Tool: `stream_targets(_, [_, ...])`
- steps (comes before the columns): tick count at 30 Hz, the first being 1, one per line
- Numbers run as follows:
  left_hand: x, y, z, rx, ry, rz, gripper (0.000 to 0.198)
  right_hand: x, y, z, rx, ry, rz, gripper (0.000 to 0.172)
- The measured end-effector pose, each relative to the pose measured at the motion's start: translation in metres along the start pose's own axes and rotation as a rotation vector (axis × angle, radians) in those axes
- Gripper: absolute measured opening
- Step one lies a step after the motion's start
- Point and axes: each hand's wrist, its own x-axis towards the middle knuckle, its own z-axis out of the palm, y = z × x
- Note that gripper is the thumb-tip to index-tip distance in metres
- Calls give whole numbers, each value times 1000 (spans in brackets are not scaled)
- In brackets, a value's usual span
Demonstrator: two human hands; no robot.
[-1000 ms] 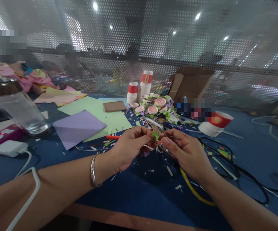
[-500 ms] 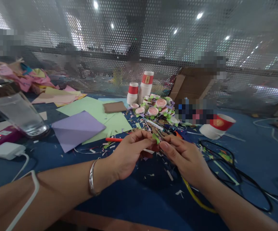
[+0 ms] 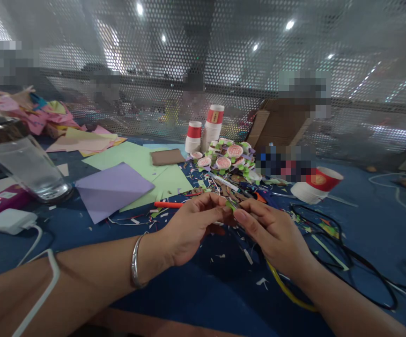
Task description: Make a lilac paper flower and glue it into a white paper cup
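My left hand (image 3: 188, 230) is closed, thumb and fingers pinching a small green paper piece (image 3: 229, 206). Opposite it, my right hand (image 3: 277, 232) is closed around a slim metal tool (image 3: 234, 204), whose tip meets the green piece. The fingers hide most of the tool, so its kind is unclear. Both hands are above the blue tabletop (image 3: 188, 299). Just beyond them lie paper scraps and a white pen-like stick (image 3: 225, 181). An orange-red stick (image 3: 167, 204) lies behind my left hand.
Behind the hands, round printed discs with green and purple paper bits (image 3: 224, 162) form a heap near stacked paper cups (image 3: 212, 122). Left are purple paper (image 3: 114, 189), green sheets (image 3: 125, 157) and a tilted glass of water (image 3: 44, 173). Black cables (image 3: 357, 262) coil right, near a tipped cup (image 3: 317, 185).
The metal tip now lies across the green piece, which shows less than before between my fingers. Both hands have otherwise barely shifted.
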Motion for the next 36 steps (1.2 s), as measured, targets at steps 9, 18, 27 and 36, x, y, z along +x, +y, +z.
stream_targets(9, [1, -1, -1, -5, -15, 14, 16, -1, -2, -3, -54, -27, -30, 38])
stream_targets(18, [1, -3, -2, -35, -26, -12, 21, -2, -4, -4, -48, -34, -10, 39])
stream_targets(27, [2, -2, -2, -48, -37, -30, 21, -2, -4, -2, -27, -12, -11, 41])
stream_targets(36, [1, 3, 1, -22, -11, -31, 19, -3, 4, -1, 121, 22, 72, 45])
